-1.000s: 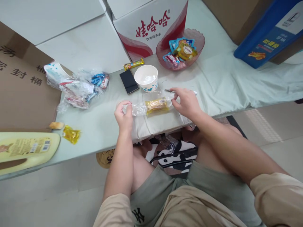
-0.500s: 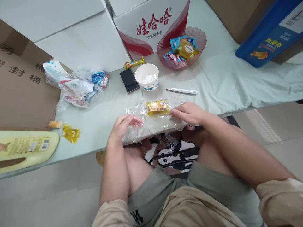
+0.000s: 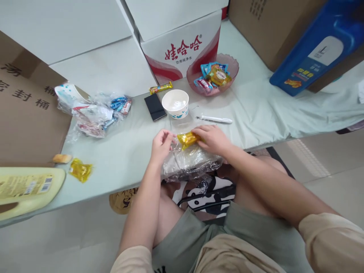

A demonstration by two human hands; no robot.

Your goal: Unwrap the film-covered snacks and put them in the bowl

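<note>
My right hand [image 3: 212, 138] is wrapped over one end of a small yellow packaged snack [image 3: 185, 140]. The packet lies above a sheet of clear plastic film [image 3: 196, 161] spread at the table's front edge and hanging over it. To the left of the packet, my left hand [image 3: 162, 146] has its fingers drawn together in a pinch at the film's edge. Just beyond the hands stand a white paper bowl [image 3: 175, 103] with a blue pattern and a white capped-looking pen or cutter [image 3: 214, 119] lying flat.
A phone [image 3: 155, 107] and a yellow snack stick [image 3: 160, 88] lie behind. Farther back are a pink bowl [image 3: 233, 77] of packets and a printed carton [image 3: 182, 53]. At left sit a bagged heap [image 3: 93, 113], a yellow wrapper [image 3: 80, 170] and a bread piece [image 3: 62, 158]. A blue jug [image 3: 301, 68] stands right.
My right hand has moved left and closed over the yellow packet, which has turned and narrowed in view. My left hand has come closer, its fingers now pinched. The camera view has shifted slightly.
</note>
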